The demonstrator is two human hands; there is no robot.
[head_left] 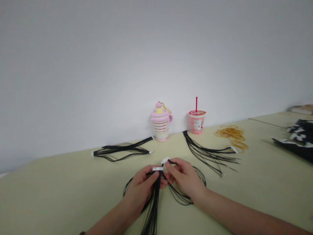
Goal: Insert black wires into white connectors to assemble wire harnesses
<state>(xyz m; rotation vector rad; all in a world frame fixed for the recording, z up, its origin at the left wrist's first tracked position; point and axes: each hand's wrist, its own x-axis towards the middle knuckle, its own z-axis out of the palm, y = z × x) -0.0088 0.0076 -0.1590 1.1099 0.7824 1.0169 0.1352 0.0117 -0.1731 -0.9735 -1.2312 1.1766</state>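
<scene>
My left hand is closed on a black cable bundle, its thumb just below a white connector. The bundle's strands hang down toward the bottom edge of the view. Close beside it on the right, my right hand pinches a second white connector between thumb and fingers. Black wires run from this connector and loop out under and around my right hand. The two connectors are close together but apart. More looped wires show to the left of my left hand. Where the wires pass behind my fingers is hidden.
Behind my hands lie one cable harness at left and another at right. A pink-lidded cup and a pink cup with a straw stand by the wall. Yellow rubber bands and black cables lie farther right.
</scene>
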